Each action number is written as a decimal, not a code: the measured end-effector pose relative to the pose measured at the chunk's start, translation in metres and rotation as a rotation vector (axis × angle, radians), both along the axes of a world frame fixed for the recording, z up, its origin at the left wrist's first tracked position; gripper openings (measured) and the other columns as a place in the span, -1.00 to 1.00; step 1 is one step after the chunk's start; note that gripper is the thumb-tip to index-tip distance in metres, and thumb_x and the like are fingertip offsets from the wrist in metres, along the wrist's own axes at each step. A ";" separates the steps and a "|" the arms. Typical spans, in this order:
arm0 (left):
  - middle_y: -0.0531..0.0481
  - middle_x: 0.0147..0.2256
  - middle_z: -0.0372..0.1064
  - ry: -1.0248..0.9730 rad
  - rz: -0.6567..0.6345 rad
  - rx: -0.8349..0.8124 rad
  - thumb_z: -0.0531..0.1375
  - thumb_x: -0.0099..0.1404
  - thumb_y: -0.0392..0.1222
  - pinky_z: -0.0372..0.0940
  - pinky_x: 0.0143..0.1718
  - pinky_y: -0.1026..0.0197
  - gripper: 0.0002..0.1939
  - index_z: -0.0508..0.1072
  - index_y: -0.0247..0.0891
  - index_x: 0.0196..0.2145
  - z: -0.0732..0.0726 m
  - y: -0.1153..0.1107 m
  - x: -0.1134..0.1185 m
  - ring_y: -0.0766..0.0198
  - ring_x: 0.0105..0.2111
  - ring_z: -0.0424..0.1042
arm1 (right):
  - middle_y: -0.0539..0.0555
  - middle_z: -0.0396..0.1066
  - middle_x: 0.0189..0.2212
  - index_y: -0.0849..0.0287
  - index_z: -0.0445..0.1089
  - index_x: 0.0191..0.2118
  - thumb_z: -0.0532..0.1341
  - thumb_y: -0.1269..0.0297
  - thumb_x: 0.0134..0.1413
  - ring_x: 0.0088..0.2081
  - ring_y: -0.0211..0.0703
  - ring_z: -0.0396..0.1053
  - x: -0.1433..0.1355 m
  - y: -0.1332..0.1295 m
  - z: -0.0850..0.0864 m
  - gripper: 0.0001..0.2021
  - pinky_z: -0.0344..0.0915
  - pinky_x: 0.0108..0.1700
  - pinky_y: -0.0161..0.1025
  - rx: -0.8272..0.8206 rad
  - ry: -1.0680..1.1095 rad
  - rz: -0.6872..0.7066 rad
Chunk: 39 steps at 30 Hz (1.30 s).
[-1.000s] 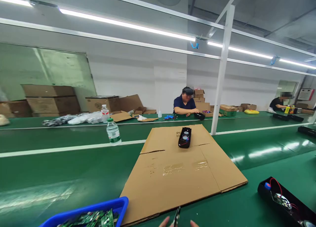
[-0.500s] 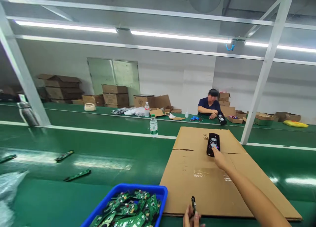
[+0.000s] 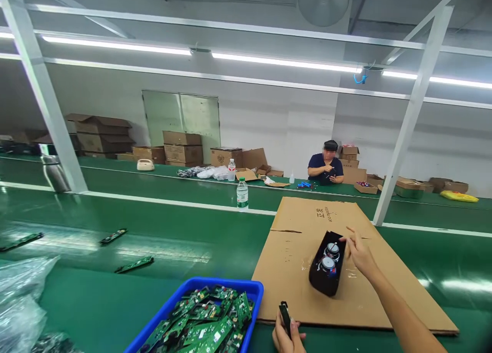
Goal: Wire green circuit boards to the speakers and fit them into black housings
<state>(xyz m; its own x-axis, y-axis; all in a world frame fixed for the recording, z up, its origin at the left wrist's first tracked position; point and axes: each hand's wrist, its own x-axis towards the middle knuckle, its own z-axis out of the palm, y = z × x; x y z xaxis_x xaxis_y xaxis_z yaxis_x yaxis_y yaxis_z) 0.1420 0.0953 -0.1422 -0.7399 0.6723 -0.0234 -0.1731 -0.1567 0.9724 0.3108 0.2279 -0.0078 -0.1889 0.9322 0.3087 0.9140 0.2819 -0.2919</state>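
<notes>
In the lower middle, my left hand (image 3: 287,334) is closed around a narrow dark circuit board (image 3: 285,316), seen nearly edge-on and pointing up. A black speaker housing (image 3: 322,280) with two round silver-backed speakers (image 3: 329,257) and some thin wires lies slantwise on the cardboard sheet (image 3: 284,271). My right hand (image 3: 361,254) is at the housing's upper right edge, its fingers apart and the fingertips at or very near the rim. Left of my left hand stands a blue bin (image 3: 258,296) heaped with green circuit boards (image 3: 207,322).
Several loose boards (image 3: 134,264) lie on the green belt (image 3: 184,230) at left, near clear plastic bags (image 3: 23,291). A water bottle (image 3: 242,194) stands by the white rail. Across the line, a person (image 3: 326,163) sits among cardboard boxes (image 3: 182,152). A slanted white post (image 3: 413,117) rises at right.
The speaker housing has come nearer over the cardboard and turned. My right hand has shifted from its near end to its upper right edge. The person opposite no longer handles a similar housing.
</notes>
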 end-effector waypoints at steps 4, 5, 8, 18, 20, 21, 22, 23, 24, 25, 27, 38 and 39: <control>-0.17 -0.19 0.13 -0.016 -0.072 0.001 0.02 0.23 -0.06 0.41 -0.47 0.21 -0.59 0.23 -0.41 -0.06 0.020 -0.006 -0.008 0.19 -0.39 0.40 | 0.15 0.23 0.09 0.20 0.34 -0.03 0.10 0.55 0.10 0.15 -0.03 0.13 0.026 -0.015 -0.008 -0.68 0.11 0.15 0.06 0.065 -0.151 0.152; -0.17 -0.19 0.13 -0.024 -0.089 0.003 0.02 0.23 -0.09 0.41 -0.44 0.20 -0.62 0.25 -0.42 -0.09 0.025 -0.008 -0.010 0.20 -0.39 0.39 | 0.13 0.26 0.06 0.22 0.38 -0.10 0.18 0.55 0.03 0.15 0.00 0.12 0.027 -0.018 -0.012 -0.72 0.09 0.15 0.11 0.069 -0.192 0.186; -0.17 -0.15 0.13 -0.051 -0.115 0.012 0.04 0.24 -0.17 0.39 -0.36 0.20 -0.72 0.27 -0.38 -0.14 0.040 -0.016 -0.019 0.23 -0.39 0.38 | 0.09 0.38 -0.11 0.28 0.41 -0.27 0.27 0.49 -0.01 0.02 -0.03 0.25 0.022 -0.031 -0.020 -0.87 0.09 0.12 0.14 0.117 -0.277 0.239; -0.06 -0.23 0.25 -0.408 -0.239 -0.047 0.06 0.27 -0.30 0.32 -0.44 0.30 -0.91 0.31 -0.26 -0.24 0.086 -0.056 -0.016 0.30 -0.37 0.43 | 0.00 0.33 -0.34 0.19 0.30 -0.51 0.34 0.59 -0.23 -0.38 -0.23 0.22 0.035 -0.189 -0.041 -0.77 0.09 -0.35 -0.30 0.328 -0.205 0.335; -0.07 -0.25 0.30 -0.479 -0.290 -0.049 0.07 0.28 -0.30 0.32 -0.43 0.32 -0.91 0.34 -0.28 -0.25 0.096 -0.073 -0.018 0.31 -0.35 0.43 | 0.00 0.30 -0.36 0.18 0.26 -0.52 0.29 0.61 -0.24 -0.42 -0.23 0.16 0.042 -0.221 -0.049 -0.77 0.06 -0.38 -0.31 0.346 -0.163 0.339; -0.06 -0.26 0.33 -0.504 -0.307 -0.045 0.08 0.28 -0.30 0.32 -0.41 0.33 -0.91 0.36 -0.28 -0.25 0.100 -0.083 -0.021 0.32 -0.34 0.43 | 0.00 0.29 -0.37 0.18 0.24 -0.53 0.26 0.61 -0.22 -0.44 -0.23 0.14 0.046 -0.234 -0.052 -0.78 0.06 -0.39 -0.31 0.343 -0.144 0.343; -0.06 -0.27 0.35 -0.523 -0.319 -0.039 0.09 0.28 -0.30 0.31 -0.39 0.35 -0.90 0.37 -0.28 -0.24 0.104 -0.092 -0.025 0.34 -0.33 0.42 | 0.01 0.29 -0.37 0.17 0.23 -0.52 0.22 0.59 -0.17 -0.44 -0.22 0.12 0.049 -0.246 -0.055 -0.81 0.06 -0.39 -0.31 0.327 -0.133 0.347; -0.04 -0.28 0.38 -0.539 -0.326 -0.032 0.11 0.28 -0.29 0.31 -0.36 0.36 -0.89 0.37 -0.27 -0.21 0.108 -0.101 -0.030 0.36 -0.32 0.42 | 0.01 0.29 -0.36 0.17 0.23 -0.51 0.18 0.58 -0.11 -0.44 -0.22 0.12 0.052 -0.256 -0.056 -0.83 0.08 -0.38 -0.31 0.299 -0.129 0.350; -0.03 -0.28 0.40 -0.554 -0.331 -0.025 0.13 0.27 -0.27 0.30 -0.33 0.36 -0.86 0.37 -0.25 -0.19 0.111 -0.108 -0.035 0.37 -0.31 0.41 | 0.02 0.29 -0.36 0.16 0.23 -0.50 0.15 0.56 -0.06 -0.43 -0.21 0.13 0.054 -0.264 -0.056 -0.84 0.10 -0.37 -0.31 0.259 -0.134 0.351; -0.02 -0.28 0.41 -0.568 -0.335 -0.018 0.17 0.24 -0.24 0.30 -0.30 0.36 -0.82 0.36 -0.23 -0.17 0.114 -0.113 -0.040 0.37 -0.30 0.41 | 0.03 0.29 -0.35 0.16 0.24 -0.49 0.13 0.55 -0.01 -0.42 -0.21 0.14 0.055 -0.271 -0.053 -0.84 0.12 -0.36 -0.31 0.212 -0.146 0.346; 0.00 -0.26 0.44 -0.595 -0.346 -0.006 0.29 0.12 -0.16 0.29 -0.29 0.34 -0.68 0.35 -0.20 -0.15 0.117 -0.119 -0.050 0.34 -0.28 0.41 | 0.03 0.31 -0.32 0.14 0.26 -0.48 0.11 0.53 0.03 -0.42 -0.21 0.18 0.054 -0.279 -0.042 -0.84 0.17 -0.37 -0.31 0.150 -0.172 0.316; -0.01 -0.33 0.50 -0.721 -0.504 -0.019 0.47 -0.22 -0.03 0.29 -0.41 0.27 -0.36 0.38 -0.24 -0.18 0.116 -0.130 -0.064 0.29 -0.39 0.42 | 0.14 0.41 -0.30 0.24 0.10 0.14 0.24 0.10 -0.01 -0.31 -0.07 0.38 -0.059 -0.254 0.012 -0.38 0.42 -0.26 -0.16 0.306 -0.026 0.439; -0.01 -0.34 0.50 -0.728 -0.510 -0.019 0.47 -0.22 -0.03 0.29 -0.42 0.27 -0.36 0.38 -0.24 -0.18 0.117 -0.131 -0.065 0.29 -0.39 0.42 | 0.16 0.42 -0.32 0.31 0.02 0.19 0.28 0.11 -0.09 -0.33 -0.01 0.39 -0.069 -0.251 0.003 -0.24 0.42 -0.22 -0.04 0.305 -0.067 0.434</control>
